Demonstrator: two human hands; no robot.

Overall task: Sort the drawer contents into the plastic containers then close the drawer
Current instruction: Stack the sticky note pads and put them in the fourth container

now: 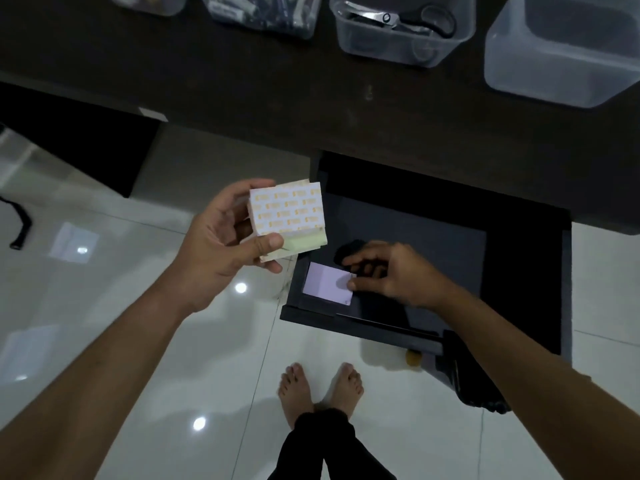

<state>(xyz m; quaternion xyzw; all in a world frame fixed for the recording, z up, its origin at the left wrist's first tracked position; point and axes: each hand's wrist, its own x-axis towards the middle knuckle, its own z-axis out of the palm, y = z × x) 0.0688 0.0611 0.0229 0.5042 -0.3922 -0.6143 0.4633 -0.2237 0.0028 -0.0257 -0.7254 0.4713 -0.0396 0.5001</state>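
I see my left hand (221, 240) held out over the floor (104, 306), just off the drawer's near-left corner, its grip curled round a stack of sticky-note pads (287, 220): thumb across the pale green bottom edge, fingers behind the top. The face of the stack shows a white sheet with orange printing.

My right hand (391, 271) reaches down into the open drawer (519, 271), which juts out from under the dark worktop (242, 98). Its fingertips rest on a lilac pad of notes (325, 282) lying in the drawer's near-left corner; the hand is blurred, so I cannot tell whether its grip is pinching the pad or only touching it.

Along the worktop's far edge stand clear plastic containers (568, 64). One holds scissors (401, 19), and another to its left holds pens and small items I cannot make out.
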